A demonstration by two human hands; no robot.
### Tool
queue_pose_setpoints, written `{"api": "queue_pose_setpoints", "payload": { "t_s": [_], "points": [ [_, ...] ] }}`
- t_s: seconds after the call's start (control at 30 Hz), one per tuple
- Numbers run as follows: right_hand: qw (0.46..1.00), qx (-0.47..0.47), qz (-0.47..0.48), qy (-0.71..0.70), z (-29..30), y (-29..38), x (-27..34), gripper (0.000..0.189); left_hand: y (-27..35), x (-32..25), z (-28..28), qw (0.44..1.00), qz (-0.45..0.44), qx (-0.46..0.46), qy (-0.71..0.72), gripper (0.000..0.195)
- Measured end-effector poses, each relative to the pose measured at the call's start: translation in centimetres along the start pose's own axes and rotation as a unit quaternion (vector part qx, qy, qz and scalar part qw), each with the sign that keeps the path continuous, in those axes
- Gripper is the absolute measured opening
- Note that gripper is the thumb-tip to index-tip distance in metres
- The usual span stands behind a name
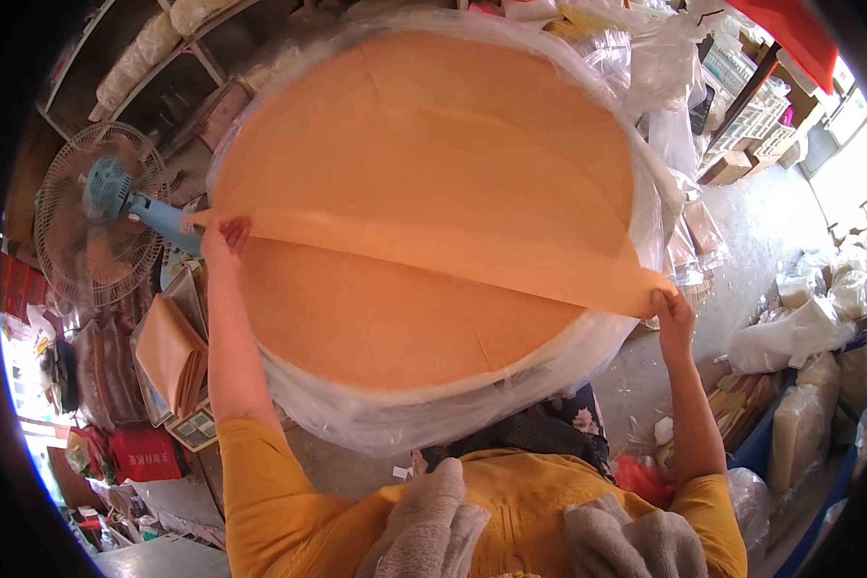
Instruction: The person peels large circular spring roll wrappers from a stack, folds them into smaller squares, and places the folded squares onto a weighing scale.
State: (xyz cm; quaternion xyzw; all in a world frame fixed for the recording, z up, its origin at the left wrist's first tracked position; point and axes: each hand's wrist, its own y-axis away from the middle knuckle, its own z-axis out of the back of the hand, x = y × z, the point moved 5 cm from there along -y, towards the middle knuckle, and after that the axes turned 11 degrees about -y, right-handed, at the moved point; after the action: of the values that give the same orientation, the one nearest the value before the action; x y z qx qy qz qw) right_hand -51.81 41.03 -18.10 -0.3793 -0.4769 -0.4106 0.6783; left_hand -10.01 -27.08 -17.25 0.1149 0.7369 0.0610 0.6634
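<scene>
A large round, thin orange-tan sheet (426, 166) is held up by its near edge over a stack of like round sheets (390, 311). My left hand (225, 238) pinches the sheet's edge at the left, beside the fan's blue neck. At the right, my right hand (670, 307) grips the same edge, out past the stack's rim. Between both hands the edge runs in a slanting, nearly straight line, with part of the stack showing below it. Clear plastic film (376, 419) wraps the stack's sides. What supports the stack is hidden.
A blue standing fan (108, 189) is close at the left. Folded orange-tan sheets (170, 354) lie below it, near a red bag (147, 454). Plastic-wrapped bundles (802, 426) stand at the right. Shelves (144, 68) hold wrapped goods at the upper left. White crates (755, 123) are at the upper right.
</scene>
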Motion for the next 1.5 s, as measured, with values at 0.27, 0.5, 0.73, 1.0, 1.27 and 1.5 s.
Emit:
{"api": "queue_pose_setpoints", "payload": {
  "t_s": [0.27,0.5,0.73,1.0,1.27,1.5],
  "points": [
    [1.000,-0.011,0.003,0.015,-1.4,-3.1,-3.4,0.017,6.0,2.9,-9.3,0.686,-0.363,0.052,-0.629,0.051],
    [0.997,-0.047,0.051,0.040,-2.0,-2.7,-2.8,0.015,8.4,4.0,-11.8,0.604,-0.320,0.024,-0.729,0.068],
    [0.981,-0.048,0.052,0.182,-3.1,-2.4,0.1,0.014,15.3,6.7,-14.7,0.515,-0.439,0.109,-0.728,0.069],
    [0.679,0.172,0.203,0.685,-14.4,-0.7,4.4,0.037,16.7,6.7,-18.1,0.488,-0.362,0.210,-0.766,0.070],
    [0.804,0.338,0.409,0.270,-32.2,5.0,8.9,0.053,14.0,5.9,-14.8,0.573,-0.421,0.292,-0.640,0.075],
    [0.797,0.391,0.349,0.300,-32.4,5.8,11.1,0.058,6.1,1.8,-3.3,0.573,-0.427,-0.042,-0.699,0.080]
  ]
}}
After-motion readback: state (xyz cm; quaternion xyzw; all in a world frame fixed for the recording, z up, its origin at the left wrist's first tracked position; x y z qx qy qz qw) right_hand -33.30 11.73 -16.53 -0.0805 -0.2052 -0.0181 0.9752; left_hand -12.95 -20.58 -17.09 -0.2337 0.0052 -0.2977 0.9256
